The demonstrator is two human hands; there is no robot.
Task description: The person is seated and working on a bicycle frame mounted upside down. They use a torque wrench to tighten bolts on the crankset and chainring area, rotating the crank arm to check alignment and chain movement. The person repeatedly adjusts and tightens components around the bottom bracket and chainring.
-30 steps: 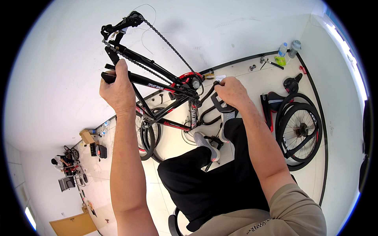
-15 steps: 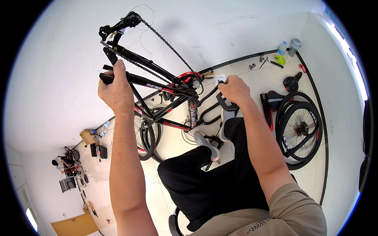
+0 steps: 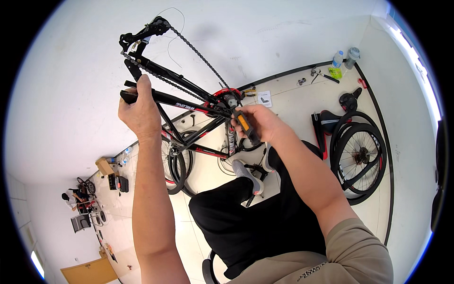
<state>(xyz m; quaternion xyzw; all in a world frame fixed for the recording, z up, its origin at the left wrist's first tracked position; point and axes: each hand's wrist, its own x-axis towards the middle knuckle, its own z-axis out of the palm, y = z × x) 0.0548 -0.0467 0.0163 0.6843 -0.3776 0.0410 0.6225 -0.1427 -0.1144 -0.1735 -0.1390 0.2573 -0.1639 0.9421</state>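
My left hand (image 3: 141,111) is closed round the rear tubes of a black and red bicycle frame (image 3: 175,98), which is raised with its rear derailleur (image 3: 156,24) at the top. A chain (image 3: 196,48) runs from there to the red-guarded chainring (image 3: 216,93). My right hand (image 3: 257,118) is closed on a black pedal (image 3: 243,121) with an orange reflector, beside the crank below the chainring. The crank is partly hidden by my fingers and the pedal.
Spare wheels (image 3: 359,161) and a saddle (image 3: 328,123) lie at right. Bottles (image 3: 337,59), tools (image 3: 326,75) and a paper sheet (image 3: 265,98) line the back wall. More wheels (image 3: 176,170) lie left. A co-worker (image 3: 71,199) sits far left among bike parts; a cardboard box (image 3: 105,165) is nearby.
My right hand has swung left and down with the pedal, closer to the crank, turning the reflector into view. My left hand has stayed on the frame, almost unmoved.
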